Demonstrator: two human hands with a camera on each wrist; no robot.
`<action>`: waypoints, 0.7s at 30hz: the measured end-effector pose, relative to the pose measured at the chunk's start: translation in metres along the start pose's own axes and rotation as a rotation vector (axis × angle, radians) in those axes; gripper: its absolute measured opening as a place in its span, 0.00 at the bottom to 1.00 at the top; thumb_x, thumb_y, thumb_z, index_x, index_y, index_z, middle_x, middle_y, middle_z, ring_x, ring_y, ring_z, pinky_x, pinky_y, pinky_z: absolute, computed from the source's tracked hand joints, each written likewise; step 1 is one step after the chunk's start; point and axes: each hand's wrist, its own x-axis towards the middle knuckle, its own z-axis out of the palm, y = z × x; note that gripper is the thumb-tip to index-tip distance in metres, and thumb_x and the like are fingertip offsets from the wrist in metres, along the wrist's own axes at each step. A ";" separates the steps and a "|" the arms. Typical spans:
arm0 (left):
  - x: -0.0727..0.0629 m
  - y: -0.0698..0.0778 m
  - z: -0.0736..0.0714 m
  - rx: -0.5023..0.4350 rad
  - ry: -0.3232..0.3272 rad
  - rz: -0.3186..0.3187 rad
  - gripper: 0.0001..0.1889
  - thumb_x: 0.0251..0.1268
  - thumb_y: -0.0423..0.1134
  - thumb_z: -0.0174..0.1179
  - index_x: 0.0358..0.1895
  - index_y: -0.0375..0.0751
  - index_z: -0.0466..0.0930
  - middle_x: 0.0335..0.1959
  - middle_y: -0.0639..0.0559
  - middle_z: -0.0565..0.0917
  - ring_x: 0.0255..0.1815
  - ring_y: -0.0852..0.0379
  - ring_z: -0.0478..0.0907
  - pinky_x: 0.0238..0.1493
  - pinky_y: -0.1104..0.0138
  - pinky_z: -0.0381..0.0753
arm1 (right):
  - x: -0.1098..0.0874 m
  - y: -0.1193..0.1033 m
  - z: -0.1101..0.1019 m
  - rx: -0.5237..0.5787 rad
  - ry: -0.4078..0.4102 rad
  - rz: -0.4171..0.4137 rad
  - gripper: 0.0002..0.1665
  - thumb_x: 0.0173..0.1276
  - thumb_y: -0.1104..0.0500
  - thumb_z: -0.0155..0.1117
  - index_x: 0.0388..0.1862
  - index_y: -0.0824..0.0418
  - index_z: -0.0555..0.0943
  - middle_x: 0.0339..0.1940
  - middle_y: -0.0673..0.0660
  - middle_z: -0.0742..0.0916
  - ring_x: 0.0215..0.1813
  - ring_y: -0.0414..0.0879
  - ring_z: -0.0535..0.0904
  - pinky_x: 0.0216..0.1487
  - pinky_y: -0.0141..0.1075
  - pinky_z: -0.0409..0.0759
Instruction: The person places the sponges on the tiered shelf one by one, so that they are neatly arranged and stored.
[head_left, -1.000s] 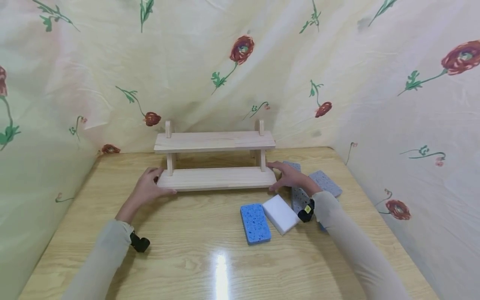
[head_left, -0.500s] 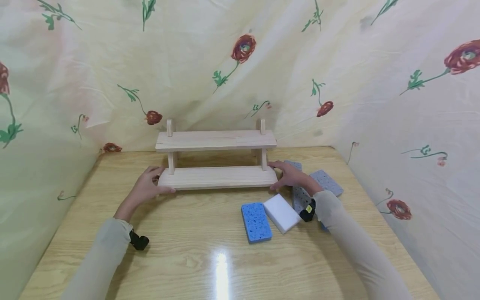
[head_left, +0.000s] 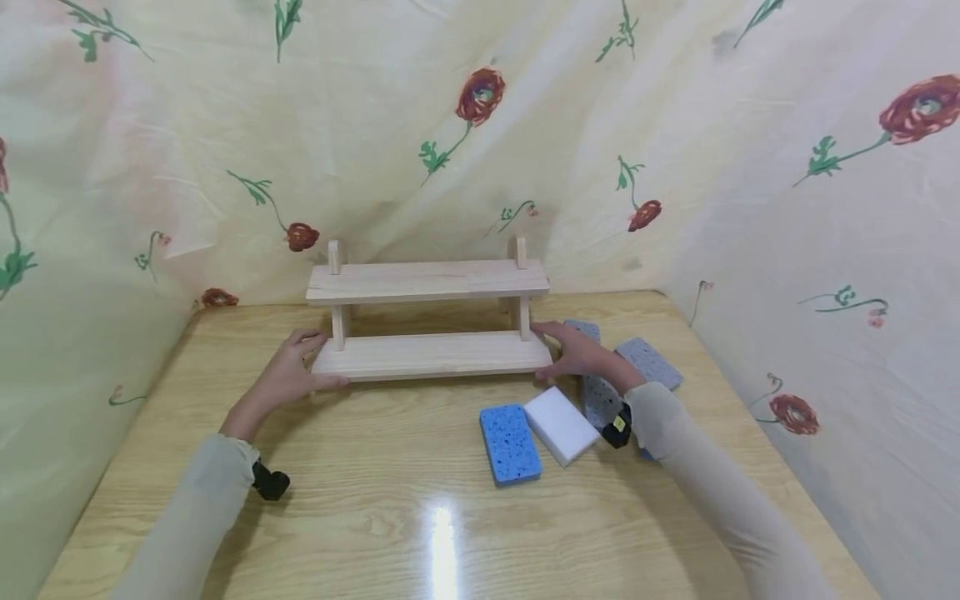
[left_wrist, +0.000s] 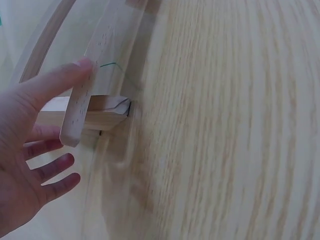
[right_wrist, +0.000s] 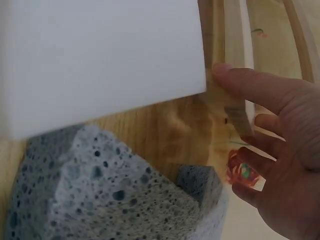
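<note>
A two-tier shelf of pale wood [head_left: 431, 356] stands at the back of the table, held at both ends of its lower board. My left hand [head_left: 288, 375] grips the left end. In the left wrist view the thumb presses the board's front edge [left_wrist: 77, 115] while the fingers reach behind it. At the other end, my right hand [head_left: 579, 350] holds the board between thumb and fingers. The right wrist view has the thumb on the board's front side [right_wrist: 239, 45] and the fingers around its end. The board's underside is hidden.
In front of the shelf's right end lie a blue sponge [head_left: 511, 446] and a white block-shaped sponge [head_left: 561, 427]. Speckled grey sponges [head_left: 649, 363] lie around my right forearm, and a bit of blue [head_left: 647, 455] shows beneath the sleeve. Flowered cloth [head_left: 405, 125] hangs behind.
</note>
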 end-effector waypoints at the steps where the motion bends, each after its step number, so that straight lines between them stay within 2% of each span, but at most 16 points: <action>1: 0.000 0.000 0.000 0.006 0.004 0.010 0.51 0.53 0.49 0.79 0.73 0.21 0.63 0.74 0.26 0.62 0.75 0.26 0.59 0.72 0.36 0.63 | -0.001 -0.002 0.000 -0.006 0.008 -0.008 0.57 0.62 0.51 0.78 0.82 0.61 0.57 0.82 0.67 0.62 0.81 0.67 0.56 0.78 0.65 0.58; 5: 0.001 0.000 -0.001 0.031 0.006 0.030 0.49 0.54 0.51 0.78 0.72 0.22 0.66 0.74 0.28 0.63 0.74 0.26 0.58 0.72 0.34 0.60 | -0.008 -0.012 -0.001 -0.073 0.065 -0.033 0.57 0.62 0.47 0.77 0.82 0.59 0.57 0.81 0.70 0.63 0.78 0.70 0.62 0.74 0.66 0.65; 10: -0.001 0.001 -0.002 0.109 -0.008 0.022 0.49 0.56 0.55 0.75 0.73 0.26 0.66 0.75 0.32 0.63 0.72 0.30 0.59 0.70 0.35 0.64 | -0.020 -0.031 0.000 -0.144 0.160 -0.064 0.56 0.62 0.44 0.76 0.82 0.57 0.59 0.78 0.70 0.67 0.74 0.69 0.68 0.69 0.65 0.71; 16: -0.005 0.006 -0.003 0.230 -0.004 0.052 0.46 0.59 0.58 0.73 0.71 0.28 0.70 0.74 0.32 0.67 0.68 0.31 0.63 0.67 0.36 0.68 | -0.041 -0.054 0.009 -0.243 0.191 -0.226 0.51 0.63 0.43 0.76 0.80 0.57 0.64 0.74 0.67 0.74 0.72 0.65 0.72 0.67 0.62 0.75; 21: -0.006 0.009 -0.004 0.240 0.000 0.047 0.44 0.60 0.58 0.72 0.71 0.28 0.71 0.73 0.31 0.68 0.69 0.30 0.63 0.68 0.36 0.67 | -0.054 -0.066 0.021 -0.303 0.166 -0.397 0.51 0.61 0.41 0.77 0.78 0.57 0.68 0.71 0.61 0.78 0.70 0.58 0.75 0.66 0.56 0.77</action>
